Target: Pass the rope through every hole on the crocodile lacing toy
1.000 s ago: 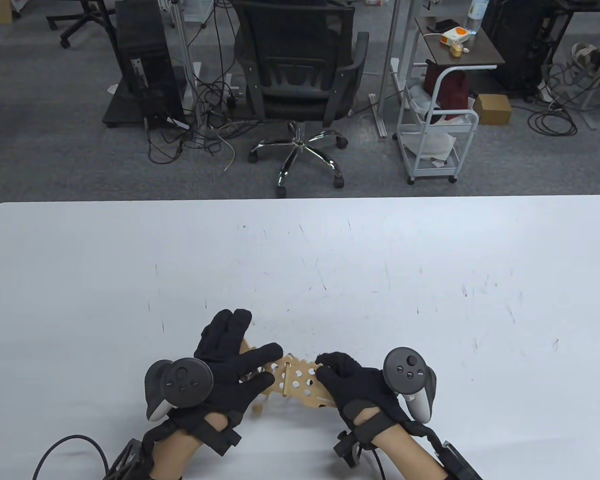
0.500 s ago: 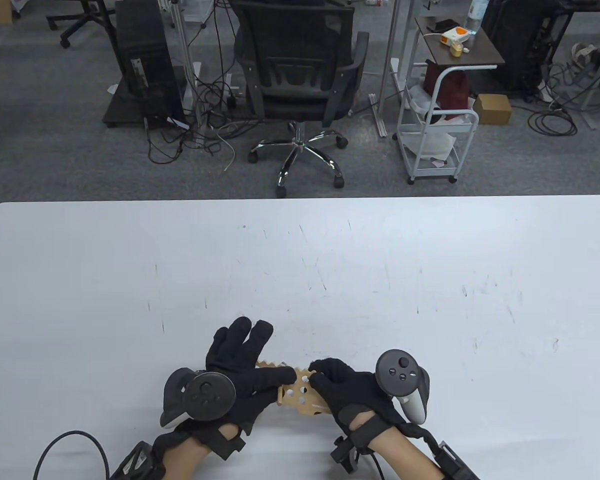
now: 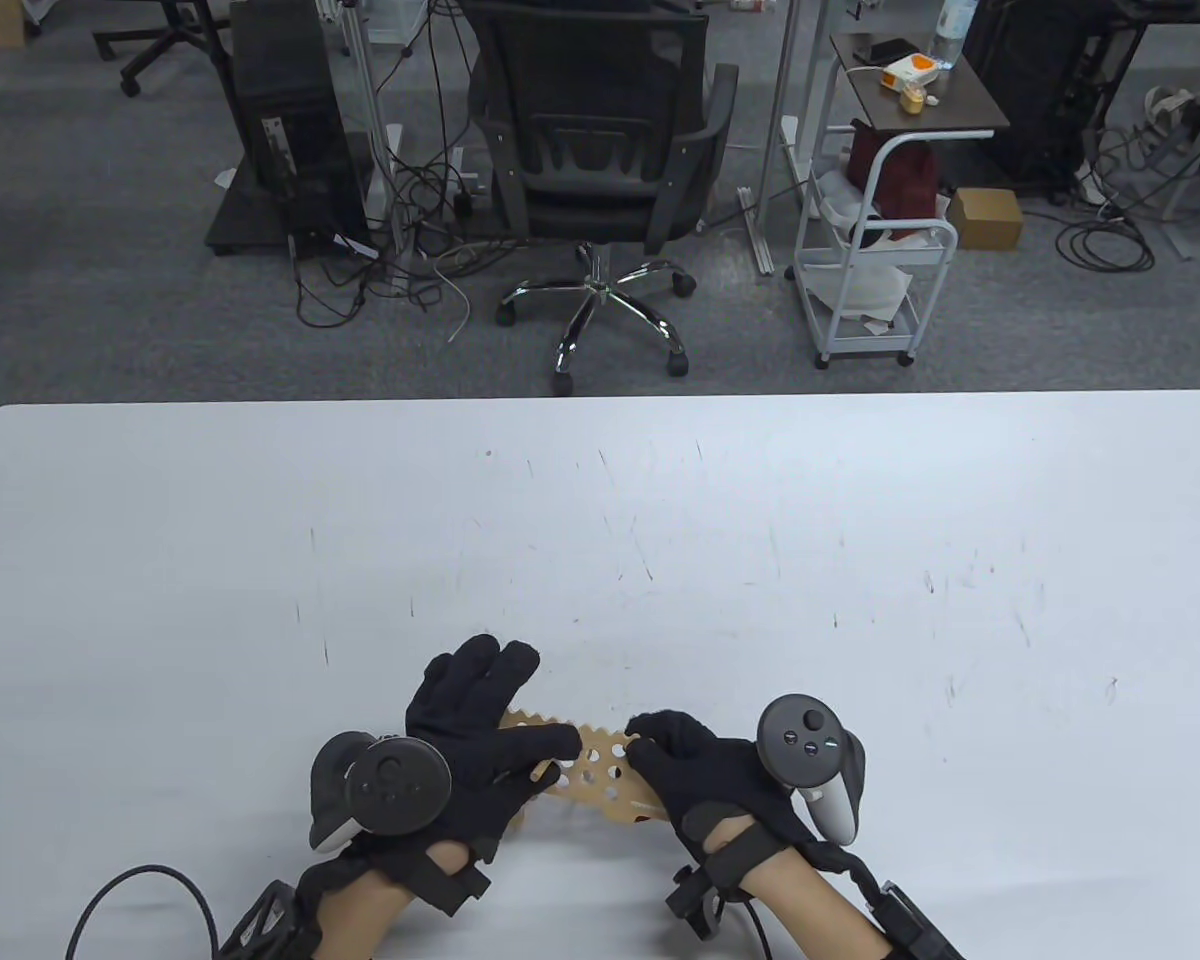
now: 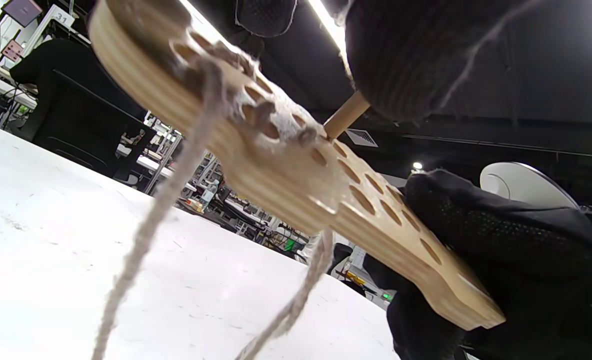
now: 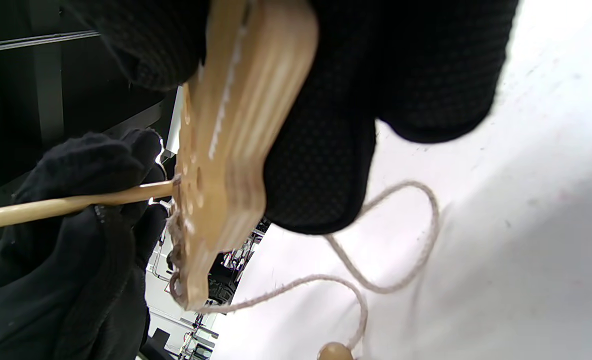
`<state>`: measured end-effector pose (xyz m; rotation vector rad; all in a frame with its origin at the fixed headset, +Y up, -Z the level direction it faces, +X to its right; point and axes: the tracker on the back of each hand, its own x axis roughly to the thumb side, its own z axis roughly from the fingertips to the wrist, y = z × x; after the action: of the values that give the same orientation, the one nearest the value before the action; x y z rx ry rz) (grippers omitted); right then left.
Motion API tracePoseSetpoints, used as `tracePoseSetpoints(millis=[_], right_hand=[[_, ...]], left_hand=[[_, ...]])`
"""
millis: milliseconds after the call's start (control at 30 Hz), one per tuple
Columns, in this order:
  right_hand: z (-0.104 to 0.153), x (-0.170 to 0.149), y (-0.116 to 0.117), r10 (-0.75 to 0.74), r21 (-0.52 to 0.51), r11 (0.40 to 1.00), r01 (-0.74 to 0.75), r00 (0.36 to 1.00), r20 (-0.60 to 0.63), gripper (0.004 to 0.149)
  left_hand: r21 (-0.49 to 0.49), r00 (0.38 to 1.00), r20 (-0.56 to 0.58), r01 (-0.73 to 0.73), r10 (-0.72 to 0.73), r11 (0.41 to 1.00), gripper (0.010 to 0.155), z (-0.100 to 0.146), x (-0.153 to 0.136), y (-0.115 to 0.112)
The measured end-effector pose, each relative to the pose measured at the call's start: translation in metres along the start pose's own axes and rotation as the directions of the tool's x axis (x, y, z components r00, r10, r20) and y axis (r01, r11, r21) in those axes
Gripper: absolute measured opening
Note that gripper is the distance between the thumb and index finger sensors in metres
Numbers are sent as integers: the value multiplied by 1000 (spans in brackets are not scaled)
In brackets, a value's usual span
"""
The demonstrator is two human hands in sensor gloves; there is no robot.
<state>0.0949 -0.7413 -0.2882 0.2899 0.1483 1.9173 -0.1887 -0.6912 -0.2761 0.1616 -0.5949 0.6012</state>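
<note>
The wooden crocodile lacing toy [image 3: 600, 775] is held above the table near its front edge. My right hand [image 3: 648, 735] grips its right end, and the board shows edge-on between that hand's fingers [image 5: 356, 100] in the right wrist view [image 5: 226, 140]. My left hand [image 3: 558, 752] pinches the wooden needle [image 4: 346, 115] and holds its tip against the board's top face at a hole [image 5: 76, 202]. The grey rope [image 4: 166, 200] is laced through several holes and hangs to the table, looping [image 5: 376, 280] to a wooden bead [image 5: 333, 351].
The white table [image 3: 660, 520] stretches ahead and to both sides. An office chair [image 3: 595, 150] and a white cart [image 3: 875, 270] stand on the floor beyond its far edge. A black cable [image 3: 130, 895] trails off my left wrist.
My left hand has moved right along the board with the needle, then slightly back left. The needle no longer lies across the board's top. The toy has shifted a little; my right hand has barely moved.
</note>
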Motion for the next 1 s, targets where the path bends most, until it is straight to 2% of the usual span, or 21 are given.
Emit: tracePoseSetpoints(millis=[1000], right_hand=[[-8,-18,-32,-30,-118,993,21,996,-80,46]], left_hand=[[129,989,-148,3,16,992,45,3,-37,28]])
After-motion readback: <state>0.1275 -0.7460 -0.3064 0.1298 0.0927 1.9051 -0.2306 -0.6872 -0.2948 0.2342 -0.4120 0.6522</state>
